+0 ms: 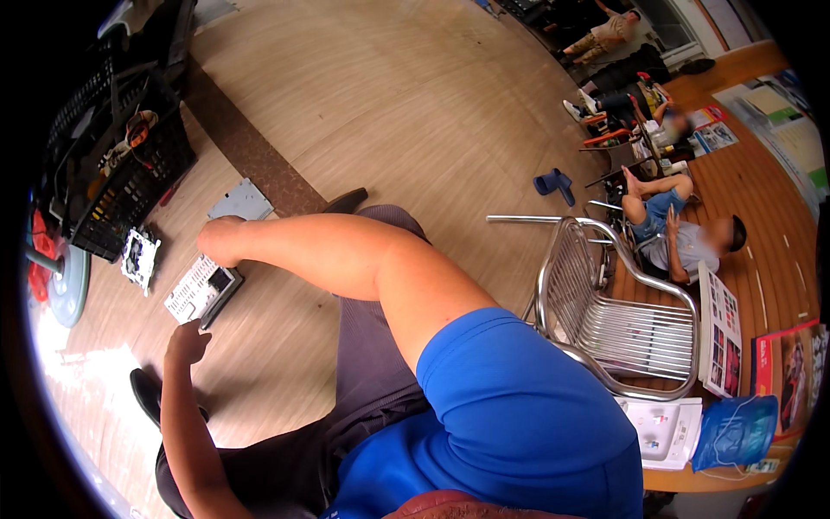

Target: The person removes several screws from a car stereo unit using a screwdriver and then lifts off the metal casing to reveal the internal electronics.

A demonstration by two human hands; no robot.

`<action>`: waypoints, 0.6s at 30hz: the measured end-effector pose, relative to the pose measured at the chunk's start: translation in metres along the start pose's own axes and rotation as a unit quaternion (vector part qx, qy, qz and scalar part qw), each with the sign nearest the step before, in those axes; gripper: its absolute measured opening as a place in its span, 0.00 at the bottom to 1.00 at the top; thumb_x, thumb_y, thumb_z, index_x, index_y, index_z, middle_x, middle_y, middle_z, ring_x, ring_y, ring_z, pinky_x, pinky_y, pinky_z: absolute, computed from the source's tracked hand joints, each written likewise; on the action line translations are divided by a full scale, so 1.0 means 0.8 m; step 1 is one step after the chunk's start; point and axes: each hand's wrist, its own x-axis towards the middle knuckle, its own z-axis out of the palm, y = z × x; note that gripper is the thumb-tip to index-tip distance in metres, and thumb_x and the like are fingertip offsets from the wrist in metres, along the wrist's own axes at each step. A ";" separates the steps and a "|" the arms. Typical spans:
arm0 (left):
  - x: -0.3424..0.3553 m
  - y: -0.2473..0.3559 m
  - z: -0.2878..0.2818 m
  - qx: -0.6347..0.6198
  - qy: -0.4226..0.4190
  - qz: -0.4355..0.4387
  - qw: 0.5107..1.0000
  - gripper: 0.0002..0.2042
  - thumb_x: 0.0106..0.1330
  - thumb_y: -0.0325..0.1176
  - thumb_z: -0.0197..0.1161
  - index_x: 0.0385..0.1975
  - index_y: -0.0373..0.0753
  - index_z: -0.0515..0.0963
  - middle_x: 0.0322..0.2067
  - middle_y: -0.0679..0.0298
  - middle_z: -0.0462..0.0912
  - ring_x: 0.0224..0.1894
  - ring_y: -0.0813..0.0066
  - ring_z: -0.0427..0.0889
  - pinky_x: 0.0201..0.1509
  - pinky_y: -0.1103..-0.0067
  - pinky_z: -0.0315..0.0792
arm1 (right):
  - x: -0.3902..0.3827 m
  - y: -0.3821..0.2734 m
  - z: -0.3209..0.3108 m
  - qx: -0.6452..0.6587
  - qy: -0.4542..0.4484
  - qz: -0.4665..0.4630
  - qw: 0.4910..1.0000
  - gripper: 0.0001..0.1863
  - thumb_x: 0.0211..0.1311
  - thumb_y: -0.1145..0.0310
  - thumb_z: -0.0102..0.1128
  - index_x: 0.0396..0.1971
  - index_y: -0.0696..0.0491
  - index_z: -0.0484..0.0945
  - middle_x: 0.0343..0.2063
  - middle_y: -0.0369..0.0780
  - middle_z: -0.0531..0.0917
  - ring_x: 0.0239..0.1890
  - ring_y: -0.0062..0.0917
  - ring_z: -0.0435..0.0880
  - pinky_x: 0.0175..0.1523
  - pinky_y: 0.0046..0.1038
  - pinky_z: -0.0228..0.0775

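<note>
A flat electronic unit (201, 291) with a white slotted face and a dark side lies on the floor between my feet. My left hand (185, 341) is closed at its near end, with the fingers against the corner. At the far end my right hand (222, 241) is curled into a fist shape over the unit. Its fingers are turned away, so what they hold is hidden. Just beyond that hand lies a grey metal plate (242, 201). To the left of the unit rests a white-framed part (138, 258) with black pieces inside.
Black plastic crates (130, 186) with cables stand at the left, beside a round pale base (69, 290). A metal chair (618, 320) is at right, near a water dispenser (661, 432). Blue slippers (554, 184) lie on the floor. Several people sit or stand farther off.
</note>
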 end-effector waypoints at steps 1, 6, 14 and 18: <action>0.000 -0.002 0.001 0.001 0.001 0.000 1.000 0.22 0.61 0.43 0.66 0.52 0.36 0.78 0.49 0.45 0.82 0.52 0.45 0.80 0.55 0.60 0.75 | 0.000 0.000 -0.001 0.000 0.001 0.000 1.000 0.11 0.50 0.73 0.62 0.34 0.57 0.87 0.37 0.49 0.87 0.44 0.40 0.86 0.49 0.38 0.78; 0.006 -0.001 0.001 0.006 -0.015 0.002 1.000 0.23 0.61 0.42 0.66 0.53 0.36 0.78 0.50 0.45 0.82 0.54 0.46 0.80 0.57 0.61 0.74 | -0.001 0.002 0.000 -0.013 -0.008 -0.006 1.000 0.11 0.50 0.74 0.61 0.34 0.58 0.87 0.37 0.49 0.87 0.44 0.40 0.86 0.50 0.38 0.78; 0.003 0.002 -0.001 0.000 -0.020 0.002 1.000 0.24 0.61 0.42 0.66 0.54 0.36 0.77 0.51 0.45 0.81 0.55 0.46 0.79 0.58 0.62 0.74 | -0.005 -0.001 -0.007 0.008 -0.011 0.003 1.000 0.12 0.50 0.74 0.62 0.35 0.58 0.87 0.39 0.49 0.87 0.45 0.40 0.86 0.50 0.38 0.78; 0.005 -0.004 0.002 0.007 -0.018 0.011 1.000 0.24 0.61 0.42 0.66 0.55 0.36 0.77 0.52 0.45 0.81 0.55 0.46 0.79 0.58 0.62 0.73 | -0.006 -0.004 -0.009 0.014 -0.006 0.001 1.000 0.12 0.50 0.74 0.63 0.36 0.58 0.87 0.40 0.49 0.87 0.46 0.40 0.86 0.51 0.38 0.78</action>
